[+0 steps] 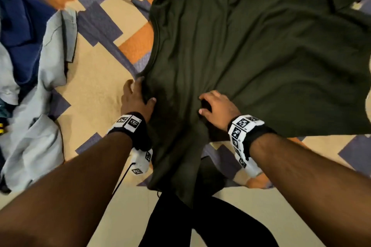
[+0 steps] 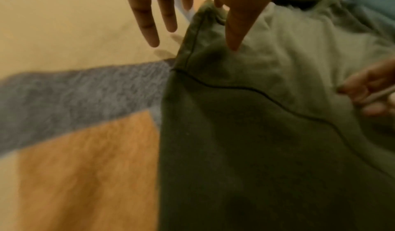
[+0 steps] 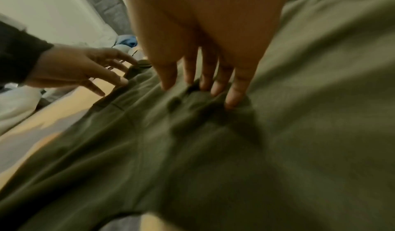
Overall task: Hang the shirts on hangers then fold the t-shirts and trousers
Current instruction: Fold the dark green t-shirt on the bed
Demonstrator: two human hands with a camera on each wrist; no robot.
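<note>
a soft, wrinkled olive-green t-shirt [image 1: 251,50] lies spread over my bed's woven cover [image 1: 94,78] of tan, orange and grey-purple blocks, its hem end draping over the near edge toward me. my left hand [image 1: 138,98] rests on the shirt's seamed left edge with fingers mostly straight and thumb on the cloth, while my right hand [image 1: 217,109] sits just beside it on the middle of the fabric, fingertips curled down and bunching a small ridge of cloth. a rumpled pile of pale grey clothes [image 1: 40,106] and a navy garment [image 1: 22,20] lies well apart at the bed's left edge.
</note>
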